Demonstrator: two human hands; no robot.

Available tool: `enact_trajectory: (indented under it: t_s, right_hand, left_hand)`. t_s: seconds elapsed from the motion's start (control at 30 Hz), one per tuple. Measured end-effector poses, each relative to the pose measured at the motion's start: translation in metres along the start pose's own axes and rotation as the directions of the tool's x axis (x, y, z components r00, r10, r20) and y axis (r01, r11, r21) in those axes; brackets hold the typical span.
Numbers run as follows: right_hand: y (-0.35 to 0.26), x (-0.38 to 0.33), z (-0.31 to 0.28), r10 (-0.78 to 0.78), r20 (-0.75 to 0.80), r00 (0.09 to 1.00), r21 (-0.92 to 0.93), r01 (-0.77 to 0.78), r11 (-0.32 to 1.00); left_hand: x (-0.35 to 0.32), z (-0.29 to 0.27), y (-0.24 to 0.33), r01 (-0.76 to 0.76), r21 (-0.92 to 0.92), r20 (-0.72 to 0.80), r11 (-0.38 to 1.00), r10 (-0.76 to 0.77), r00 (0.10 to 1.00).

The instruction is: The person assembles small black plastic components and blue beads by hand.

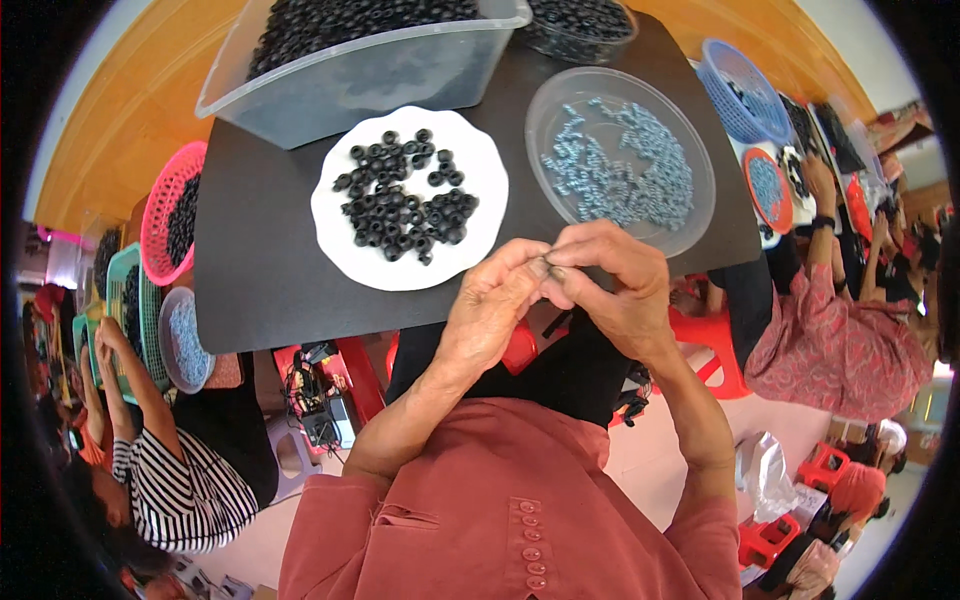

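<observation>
Over the table's near edge, my left hand (497, 300) and my right hand (617, 290) meet with fingertips pinched together. Whatever sits between the fingertips is too small and hidden to make out. Ahead of my left hand lies a white scalloped plate (335, 225) with many small round black pieces (405, 225) on it. Beyond my right hand is a round clear tray (690, 150) holding small blue-grey pieces (630, 165), its near rim close behind my knuckles.
A large clear bin (390, 90) of black pieces stands at the back of the dark table (260, 270), beside a clear bowl (580, 40) of them. Pink (155, 240) and blue (735, 110) baskets flank the table. People sit working on both sides; red stools (700, 345) stand below.
</observation>
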State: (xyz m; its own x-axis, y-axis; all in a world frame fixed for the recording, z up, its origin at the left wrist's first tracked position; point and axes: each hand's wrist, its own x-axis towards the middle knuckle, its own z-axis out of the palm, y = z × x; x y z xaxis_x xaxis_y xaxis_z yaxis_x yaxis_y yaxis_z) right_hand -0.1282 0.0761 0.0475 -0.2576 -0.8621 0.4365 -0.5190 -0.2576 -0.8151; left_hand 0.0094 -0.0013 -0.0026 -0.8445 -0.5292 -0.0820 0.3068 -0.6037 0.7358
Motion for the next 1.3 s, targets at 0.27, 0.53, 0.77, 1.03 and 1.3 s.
enact_trajectory:
  t_s: [0.27,0.53,0.77,1.03,1.3]
  right_hand:
    - [-0.019,0.031,0.004,0.237,0.071,0.969,-0.101,-0.229,0.968]
    - [0.004,0.112,0.051,-0.056,0.386,0.921,-0.198,0.142,0.970]
    - [0.029,0.137,0.083,-0.216,0.570,0.793,-0.217,0.398,0.891]
    - [0.011,0.135,0.094,-0.065,0.628,0.775,-0.467,0.443,0.766]
    - [0.017,0.134,0.093,-0.167,0.531,0.831,-0.436,0.437,0.787]
  left_hand:
    - [0.000,0.004,0.003,-0.008,-0.026,0.056,1.000,0.010,0.998]
    - [-0.002,0.006,0.012,0.005,0.030,0.074,1.000,-0.008,0.997]
    - [0.000,0.000,0.006,-0.020,0.090,0.139,0.996,0.007,0.990]
    - [0.001,-0.002,0.010,-0.053,0.099,0.182,0.994,0.034,0.983]
    - [0.000,0.000,0.015,-0.012,0.107,0.170,0.994,-0.006,0.985]
